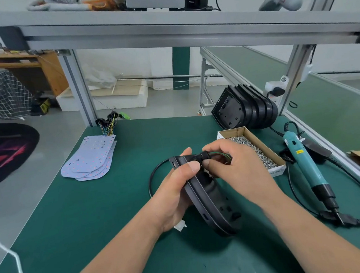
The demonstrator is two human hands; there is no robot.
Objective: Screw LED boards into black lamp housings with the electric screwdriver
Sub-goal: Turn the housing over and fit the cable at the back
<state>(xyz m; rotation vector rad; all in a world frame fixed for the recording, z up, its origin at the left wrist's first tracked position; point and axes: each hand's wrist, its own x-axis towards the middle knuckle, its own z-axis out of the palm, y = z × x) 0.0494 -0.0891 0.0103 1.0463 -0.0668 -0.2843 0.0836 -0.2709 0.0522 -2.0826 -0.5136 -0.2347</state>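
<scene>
The left hand [175, 193] grips the black housing [204, 201] on edge over the middle of the desk [95, 220], and the right hand [238, 166] pinches the cable plug [199, 156] at its far rim. A hard tug could strain the thin wires [218, 154] or twist the housing out of that grip.

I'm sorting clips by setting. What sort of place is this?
Probably a lamp assembly workshop: a green bench mat, a box of screws beside an electric screwdriver, and stacks of LED boards and black housings.
</scene>
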